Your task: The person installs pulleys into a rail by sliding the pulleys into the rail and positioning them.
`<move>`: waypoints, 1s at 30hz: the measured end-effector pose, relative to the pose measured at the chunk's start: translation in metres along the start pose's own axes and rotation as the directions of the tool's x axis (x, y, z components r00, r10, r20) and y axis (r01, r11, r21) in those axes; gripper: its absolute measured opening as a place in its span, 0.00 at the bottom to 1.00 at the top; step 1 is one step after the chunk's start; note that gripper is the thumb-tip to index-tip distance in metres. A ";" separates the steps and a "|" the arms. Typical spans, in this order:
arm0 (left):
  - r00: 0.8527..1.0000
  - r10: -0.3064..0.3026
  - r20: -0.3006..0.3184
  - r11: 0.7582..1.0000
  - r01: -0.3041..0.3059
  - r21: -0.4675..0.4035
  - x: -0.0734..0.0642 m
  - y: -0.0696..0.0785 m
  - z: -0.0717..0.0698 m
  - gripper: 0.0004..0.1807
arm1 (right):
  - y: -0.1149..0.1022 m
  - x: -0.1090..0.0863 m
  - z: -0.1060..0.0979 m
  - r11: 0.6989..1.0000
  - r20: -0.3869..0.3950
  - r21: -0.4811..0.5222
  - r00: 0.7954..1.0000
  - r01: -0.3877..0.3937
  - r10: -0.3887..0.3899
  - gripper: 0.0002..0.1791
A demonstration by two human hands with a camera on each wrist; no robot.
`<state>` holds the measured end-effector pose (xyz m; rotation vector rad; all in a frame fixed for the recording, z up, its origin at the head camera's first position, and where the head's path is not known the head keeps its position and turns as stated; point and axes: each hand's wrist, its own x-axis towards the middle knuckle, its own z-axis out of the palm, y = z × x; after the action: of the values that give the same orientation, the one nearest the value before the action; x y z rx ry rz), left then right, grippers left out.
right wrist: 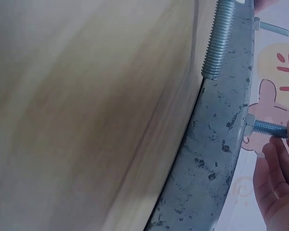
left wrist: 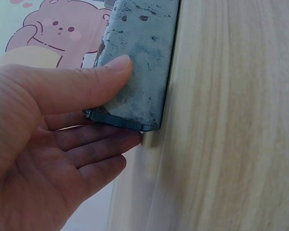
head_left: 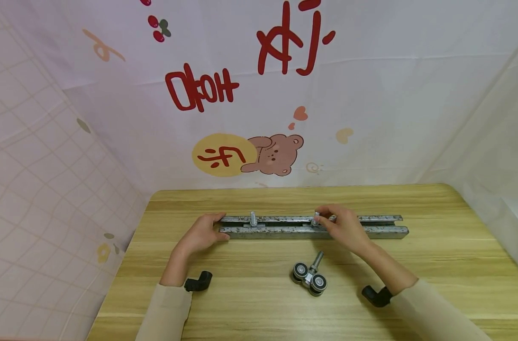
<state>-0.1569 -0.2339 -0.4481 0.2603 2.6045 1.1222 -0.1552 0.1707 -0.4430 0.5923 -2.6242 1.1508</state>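
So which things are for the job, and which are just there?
For the job:
metal rail, gripped by the left hand
upright bolt, pinched by the right hand
second upright bolt
loose wheeled roller, probably: similar threaded stem

Just there:
printed bear
printed cherries

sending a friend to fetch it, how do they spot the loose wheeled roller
On the wood-grain table, find the long metal rail. On the near side of its middle lies the wheeled roller. Unlike the two upright bolts on the rail, it sits apart, its wheels plainly showing.
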 end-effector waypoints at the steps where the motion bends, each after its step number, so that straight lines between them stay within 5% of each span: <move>1: 1.000 0.000 0.001 1.000 0.000 0.000 0.000 0.000 0.000 0.42 | 0.000 0.000 0.000 1.000 0.000 -0.001 1.000 0.002 -0.002 0.09; 22: 1.000 -0.008 0.000 1.000 0.008 -0.022 -0.002 0.003 0.000 0.41 | -0.002 -0.005 -0.008 0.999 -0.013 0.018 0.999 0.032 -0.032 0.15; 30: 1.000 -0.015 0.002 1.000 0.015 -0.021 -0.002 0.002 0.001 0.42 | 0.003 -0.018 -0.017 0.988 -0.007 -0.041 0.989 0.149 -0.149 0.17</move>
<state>-0.1549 -0.2327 -0.4470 0.2369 2.5878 1.1426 -0.1399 0.1898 -0.4395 0.7580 -2.5391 1.0516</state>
